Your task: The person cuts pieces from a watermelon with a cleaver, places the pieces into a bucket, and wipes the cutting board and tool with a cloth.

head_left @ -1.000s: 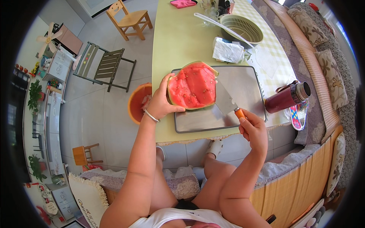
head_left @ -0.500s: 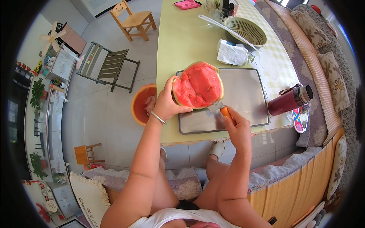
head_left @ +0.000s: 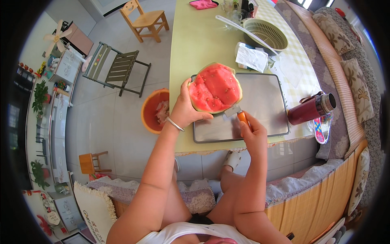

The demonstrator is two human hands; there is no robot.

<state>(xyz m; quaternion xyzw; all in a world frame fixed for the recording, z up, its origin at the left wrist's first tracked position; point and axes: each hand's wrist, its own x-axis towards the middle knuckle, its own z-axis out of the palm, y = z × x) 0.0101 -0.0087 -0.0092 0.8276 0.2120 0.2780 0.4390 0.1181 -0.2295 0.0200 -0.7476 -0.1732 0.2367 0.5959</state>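
Observation:
A cut piece of watermelon [head_left: 215, 88], its red flesh and seeds facing up and a thin green rind round the edge, is held over the metal cutting board [head_left: 264, 101]. My left hand [head_left: 187, 106] grips it from its left side, thumb along the near edge and the other fingers mostly hidden beneath. In my right hand [head_left: 255, 132] is a knife with an orange handle [head_left: 243, 118]. Its short, wide metal blade [head_left: 232, 110] lies against the rind at the melon's near right edge; whether it cuts in, I cannot tell.
An orange bin [head_left: 150, 112] with scraps stands on the floor left of the table. A dark red flask [head_left: 306, 112] lies tilted right of the board. Farther back are a tissue pack [head_left: 252, 57] and a green colander [head_left: 270, 34] with a long white-handled utensil [head_left: 248, 33] across it.
The watermelon and my left hand have shifted slightly right and up. The knife stays at the melon's near right edge, its handle turned a little. The whole view has moved slightly.

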